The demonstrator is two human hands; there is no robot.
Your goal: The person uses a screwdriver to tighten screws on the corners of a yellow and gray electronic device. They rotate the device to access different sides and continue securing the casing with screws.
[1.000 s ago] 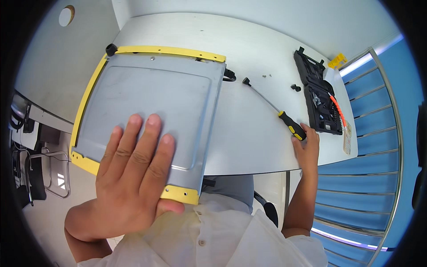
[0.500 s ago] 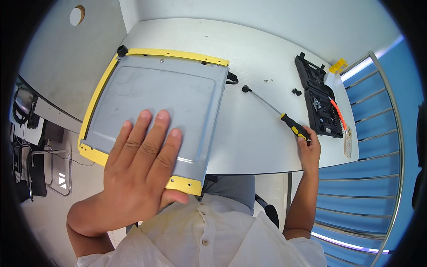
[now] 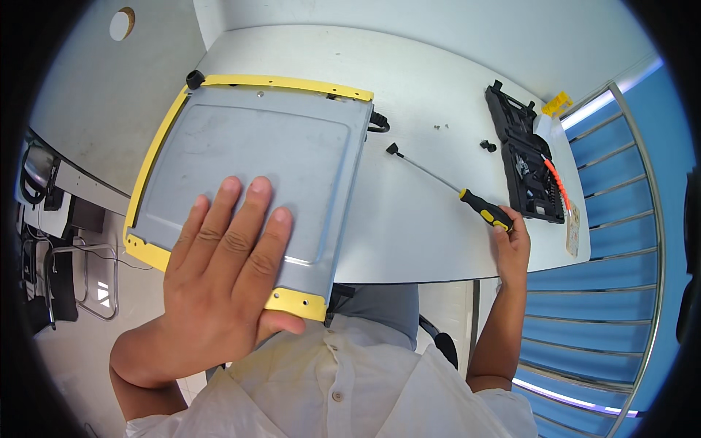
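Note:
A grey metal panel with yellow edge strips [image 3: 248,139], the underside of some flat housing, lies on the table at the left. My left hand [image 3: 219,255] rests flat on its near part, fingers stretched, the thumb at the near yellow edge. One round black rubber foot [image 3: 195,79] stands at the panel's far left corner. My right hand [image 3: 515,237] grips the black-and-yellow handle of a screwdriver [image 3: 480,206] near the table's front right. Its long shaft points to the far left, toward the panel. On the tip sits a small black foot [image 3: 393,150], apart from the panel.
An open black tool case [image 3: 520,157] with bits and an orange flexible shaft [image 3: 556,181] lies at the right. Beside it are small black pieces [image 3: 488,146]. Tiny screws [image 3: 440,127] lie beyond the screwdriver. A black cable [image 3: 378,123] shows at the panel's right side. Metal railing [image 3: 635,146] stands at the right.
The screwdriver's tip has swung slightly left, and the black foot on it has turned from showing its round face to its side. My left hand stays flat on the panel.

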